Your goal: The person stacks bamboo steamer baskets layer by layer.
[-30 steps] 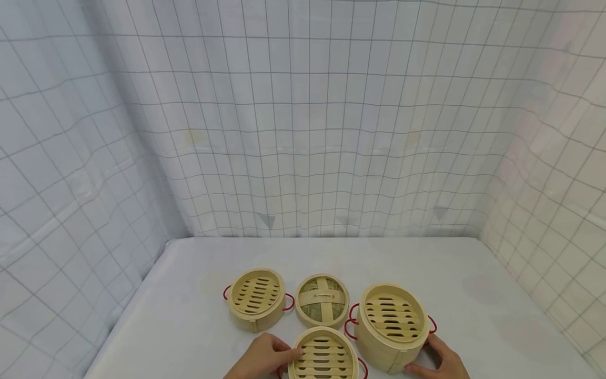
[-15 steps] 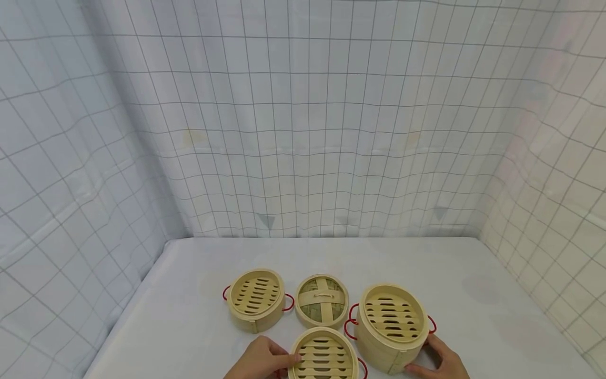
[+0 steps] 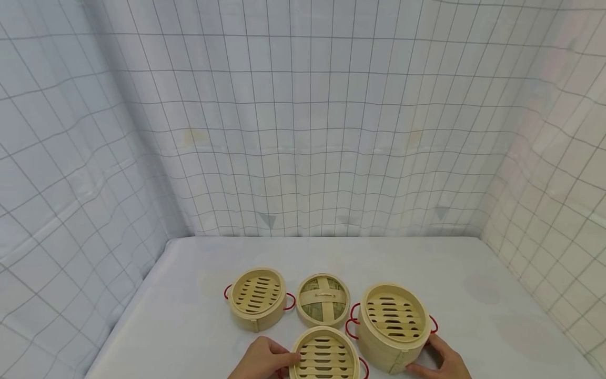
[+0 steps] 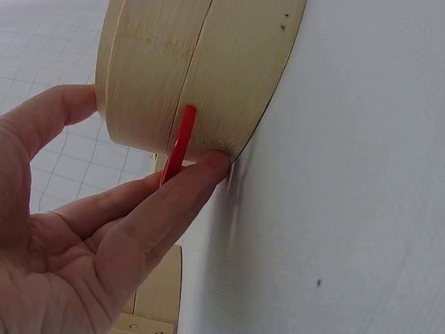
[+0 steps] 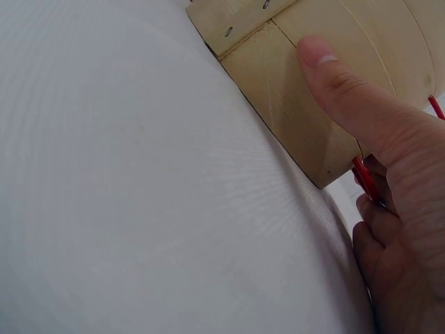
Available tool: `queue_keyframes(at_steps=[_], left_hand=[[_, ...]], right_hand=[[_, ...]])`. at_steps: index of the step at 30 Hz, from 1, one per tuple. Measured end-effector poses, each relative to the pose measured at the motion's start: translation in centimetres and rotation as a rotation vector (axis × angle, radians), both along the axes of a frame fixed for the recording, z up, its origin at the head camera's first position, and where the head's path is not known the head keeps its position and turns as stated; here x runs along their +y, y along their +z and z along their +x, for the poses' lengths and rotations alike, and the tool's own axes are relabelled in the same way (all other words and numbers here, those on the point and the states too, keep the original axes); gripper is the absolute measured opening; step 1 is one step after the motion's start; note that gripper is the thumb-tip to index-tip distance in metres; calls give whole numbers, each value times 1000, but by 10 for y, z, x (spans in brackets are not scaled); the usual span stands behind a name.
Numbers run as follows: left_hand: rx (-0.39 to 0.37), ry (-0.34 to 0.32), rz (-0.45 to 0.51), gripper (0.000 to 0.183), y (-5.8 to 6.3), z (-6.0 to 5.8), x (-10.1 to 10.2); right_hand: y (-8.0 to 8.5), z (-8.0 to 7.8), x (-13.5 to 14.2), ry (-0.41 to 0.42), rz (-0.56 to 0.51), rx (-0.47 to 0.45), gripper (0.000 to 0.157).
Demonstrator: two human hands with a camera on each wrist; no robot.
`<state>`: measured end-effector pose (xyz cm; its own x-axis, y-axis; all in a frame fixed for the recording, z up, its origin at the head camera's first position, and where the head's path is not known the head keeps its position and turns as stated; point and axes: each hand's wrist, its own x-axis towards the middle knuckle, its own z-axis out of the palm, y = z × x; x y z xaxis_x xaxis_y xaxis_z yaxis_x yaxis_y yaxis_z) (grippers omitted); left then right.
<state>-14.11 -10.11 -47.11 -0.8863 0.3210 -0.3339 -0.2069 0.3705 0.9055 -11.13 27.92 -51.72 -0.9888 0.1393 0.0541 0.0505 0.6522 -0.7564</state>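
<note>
My left hand [image 3: 262, 359] grips the left side of a round bamboo steamer basket [image 3: 352, 363] at the front middle. In the left wrist view its thumb touches the upper rim, while the fingers lie by the red handle [image 4: 179, 145] and the lower edge. To the right stands a taller stack of bamboo steamer baskets [image 3: 379, 347], slatted on top with red handles. My right hand [image 3: 441, 360] holds this stack low on its right side. The right wrist view has the thumb on the wall [image 5: 278, 97] and the fingers curled beside a red handle [image 5: 363, 179], partly hidden.
A woven bamboo steamer lid [image 3: 310, 310] with crossed bands lies behind the front basket. Farther left stands another steamer basket [image 3: 265, 319] with red handles. All rest on a white-covered table [image 3: 189, 295], enclosed by white gridded curtains [image 3: 303, 131].
My left thumb has slid slightly down along the front basket's rim since a second ago. The baskets and my right hand stay practically in place; the view shifts slightly.
</note>
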Motion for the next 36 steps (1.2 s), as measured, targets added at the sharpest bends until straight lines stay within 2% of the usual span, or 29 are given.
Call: queue_keyframes(at_steps=[8, 18, 36], left_hand=[[3, 11, -4, 29, -5, -2, 0], [-10, 16, 7, 26, -5, -3, -2], [65, -34, -9, 26, 9, -8, -9]], right_hand=[[-3, 0, 1, -9, 31, 5, 75], [-3, 1, 1, -2, 27, 39, 76], [-6, -1, 5, 9, 69, 60, 72]])
